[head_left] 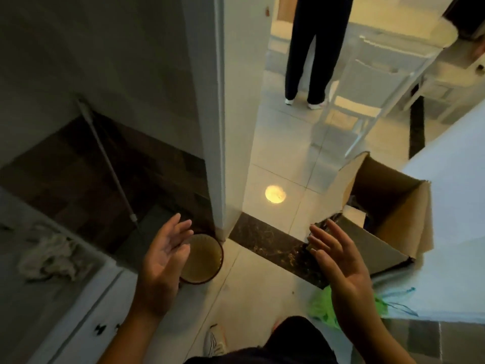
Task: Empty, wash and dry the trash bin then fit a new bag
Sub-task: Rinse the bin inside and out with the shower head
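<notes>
A cardboard box (378, 206) stood open on the floor (283, 143) at the right, with a green bag (321, 308) lying below it. The bin (203, 258) stood on the floor by the wall corner, seemingly bare inside and with no bag fitted. Both hands hovered apart above the floor, each grip loose and holding nothing: left hand (164, 254) over the bin's rim, right hand (338, 269) near the box. Emptying looked done; washing and drying couldn't be judged, and bagging remained.
</notes>
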